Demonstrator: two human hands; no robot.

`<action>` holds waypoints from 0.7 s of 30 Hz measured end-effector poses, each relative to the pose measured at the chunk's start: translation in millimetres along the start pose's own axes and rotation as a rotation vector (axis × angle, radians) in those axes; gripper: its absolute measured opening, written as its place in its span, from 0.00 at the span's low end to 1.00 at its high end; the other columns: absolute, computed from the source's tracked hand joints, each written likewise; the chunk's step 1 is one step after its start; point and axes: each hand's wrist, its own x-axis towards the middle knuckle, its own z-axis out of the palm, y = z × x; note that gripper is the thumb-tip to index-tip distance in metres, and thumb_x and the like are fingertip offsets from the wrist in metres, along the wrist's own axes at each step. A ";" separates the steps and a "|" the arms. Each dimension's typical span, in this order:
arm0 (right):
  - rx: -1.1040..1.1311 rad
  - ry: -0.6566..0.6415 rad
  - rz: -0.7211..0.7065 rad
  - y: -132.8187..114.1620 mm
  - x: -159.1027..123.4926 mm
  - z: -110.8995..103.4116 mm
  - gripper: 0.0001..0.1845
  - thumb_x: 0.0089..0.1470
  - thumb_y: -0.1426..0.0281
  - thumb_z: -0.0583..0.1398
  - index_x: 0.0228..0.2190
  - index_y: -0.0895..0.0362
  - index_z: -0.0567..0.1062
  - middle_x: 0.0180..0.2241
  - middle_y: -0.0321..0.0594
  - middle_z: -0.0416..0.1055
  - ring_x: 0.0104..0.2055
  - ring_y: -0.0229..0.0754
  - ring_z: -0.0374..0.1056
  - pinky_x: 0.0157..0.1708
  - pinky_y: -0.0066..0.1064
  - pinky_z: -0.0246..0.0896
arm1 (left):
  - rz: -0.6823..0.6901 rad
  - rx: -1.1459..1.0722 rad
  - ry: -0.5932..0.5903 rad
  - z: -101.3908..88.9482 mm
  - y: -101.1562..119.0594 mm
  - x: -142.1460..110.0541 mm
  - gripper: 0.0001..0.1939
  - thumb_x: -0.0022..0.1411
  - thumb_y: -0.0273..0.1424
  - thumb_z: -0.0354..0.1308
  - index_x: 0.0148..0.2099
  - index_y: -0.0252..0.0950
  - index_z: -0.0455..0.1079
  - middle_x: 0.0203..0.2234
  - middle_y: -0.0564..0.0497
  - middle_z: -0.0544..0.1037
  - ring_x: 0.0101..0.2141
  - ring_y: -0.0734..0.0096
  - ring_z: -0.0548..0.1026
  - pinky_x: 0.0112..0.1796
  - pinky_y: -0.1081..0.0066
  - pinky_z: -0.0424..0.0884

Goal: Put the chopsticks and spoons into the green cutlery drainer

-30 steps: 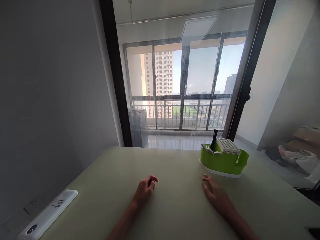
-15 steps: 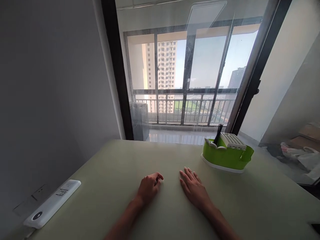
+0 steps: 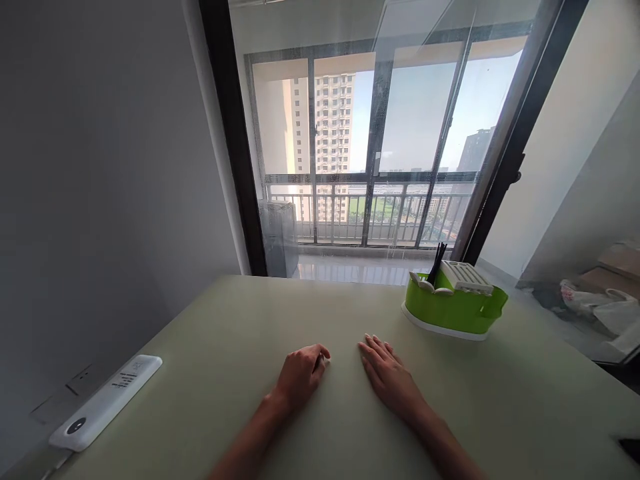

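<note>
Daylight comes thru far window point(image 3: 415, 120), w/ glare on balcony floor point(image 3: 345, 270). L wall point(image 3: 100, 167) v. dim. Wide-angle stretch nr edges.

Bright green caddy point(image 3: 445, 311), pale green table point(image 3: 210, 363)

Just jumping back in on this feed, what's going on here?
A person has both hands at the pale green table. The left hand is loosely curled; whether anything is inside it is hidden. The right hand lies palm down, fingers extended, holding nothing visible. Beyond it, to the right, stands a green holder with dark sticks upright in it, touched by neither hand. A long white device lies along the table's left edge, apart from the hands.
</note>
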 end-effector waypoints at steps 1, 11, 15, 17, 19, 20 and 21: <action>0.001 -0.004 0.000 0.3 0.0 -0.2 0.27 0.69 0.62 0.47 0.64 0.55 0.69 0.70 0.42 0.57 0.73 0.45 0.48 0.72 0.47 0.42 | 0.003 0.001 0.002 0.1 -0.1 0.0 0.14 0.68 0.30 0.48 0.46 0.40 0.75 0.30 0.50 0.80 0.29 0.65 0.75 0.35 0.69 0.64; 0.024 -0.007 -0.006 0.6 -0.2 -0.9 0.27 0.69 0.62 0.48 0.63 0.54 0.69 0.70 0.43 0.57 0.73 0.47 0.48 0.72 0.48 0.43 | 0.016 -0.014 0.007 -0.9 1.3 -0.8 0.14 0.68 0.30 0.48 0.46 0.39 0.76 0.29 0.50 0.80 0.29 0.64 0.75 0.35 0.68 0.65; 0.041 0.010 -0.011 2.3 -0.4 1.3 0.26 0.69 0.61 0.49 0.63 0.52 0.70 0.70 0.41 0.58 0.73 0.47 0.49 0.72 0.49 0.43 | 0.018 -0.022 0.008 -1.7 2.1 -0.7 0.15 0.68 0.30 0.48 0.45 0.40 0.76 0.29 0.50 0.80 0.29 0.64 0.75 0.35 0.68 0.65; 0.040 0.009 -0.012 3.3 -0.3 2.1 0.26 0.69 0.61 0.49 0.63 0.52 0.69 0.70 0.41 0.57 0.73 0.46 0.49 0.72 0.48 0.43 | 0.013 -0.017 -0.002 -2.0 2.5 -0.7 0.15 0.68 0.31 0.48 0.46 0.40 0.76 0.30 0.50 0.80 0.30 0.64 0.76 0.36 0.68 0.66; 0.037 0.003 -0.011 3.8 -0.1 2.4 0.27 0.69 0.61 0.48 0.63 0.52 0.69 0.70 0.41 0.57 0.73 0.46 0.48 0.72 0.48 0.42 | 0.009 -0.012 -0.006 -2.2 3.0 -0.7 0.15 0.69 0.31 0.47 0.46 0.40 0.76 0.30 0.50 0.80 0.30 0.64 0.76 0.36 0.68 0.66; 0.035 -0.001 -0.011 3.7 0.0 2.3 0.27 0.69 0.61 0.48 0.64 0.52 0.69 0.70 0.41 0.57 0.73 0.46 0.48 0.72 0.48 0.42 | 0.009 -0.011 -0.006 -2.3 3.3 -0.8 0.15 0.69 0.31 0.47 0.46 0.40 0.76 0.30 0.50 0.80 0.30 0.64 0.76 0.36 0.68 0.66; 0.032 -0.004 -0.010 3.5 0.0 2.0 0.27 0.69 0.61 0.48 0.64 0.52 0.69 0.70 0.41 0.57 0.73 0.46 0.48 0.72 0.48 0.42 | 0.011 -0.012 -0.006 -2.5 3.5 -0.9 0.15 0.69 0.31 0.47 0.46 0.40 0.76 0.30 0.50 0.80 0.30 0.64 0.76 0.36 0.68 0.66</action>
